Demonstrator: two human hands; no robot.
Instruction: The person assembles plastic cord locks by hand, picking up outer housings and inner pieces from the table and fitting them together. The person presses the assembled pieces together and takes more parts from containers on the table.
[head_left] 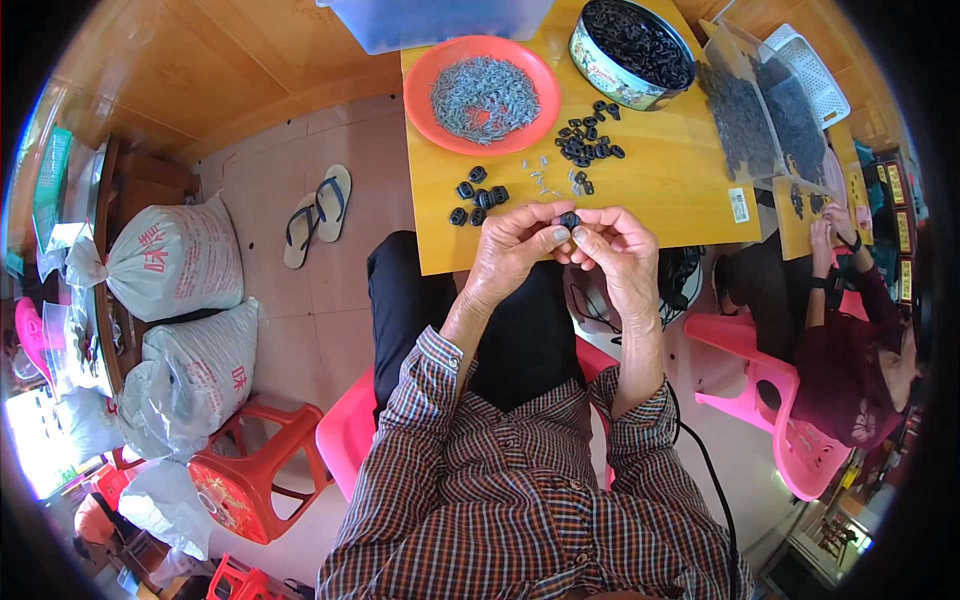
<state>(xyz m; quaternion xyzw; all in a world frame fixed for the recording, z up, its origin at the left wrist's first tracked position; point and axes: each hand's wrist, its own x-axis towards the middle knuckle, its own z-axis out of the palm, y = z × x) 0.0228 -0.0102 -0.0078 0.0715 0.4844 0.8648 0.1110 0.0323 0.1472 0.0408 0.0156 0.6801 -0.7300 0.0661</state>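
My left hand point(516, 248) and my right hand point(617, 252) meet just over the table's front edge. Between their pinched thumbs and fingers is a small black plastic piece point(570, 220), which looks like a cord lock; the fingertips cover much of it. To the left of my hands lies a group of similar black cord locks point(480, 197). Beyond my fingers are a few loose silvery pieces point(542, 178), perhaps small springs. A looser pile of black plastic parts point(588, 140) is spread farther back. An orange plate point(421, 110) holds a heap of the silvery pieces.
A round tin point(628, 88) full of black parts and clear bins point(745, 115) stand on the yellow table point(690, 215). A blue-tinted tub point(440, 25) is at the back. At right, another person point(850, 330) works with both hands. Sacks point(180, 255) and red stools point(255, 470) stand left.
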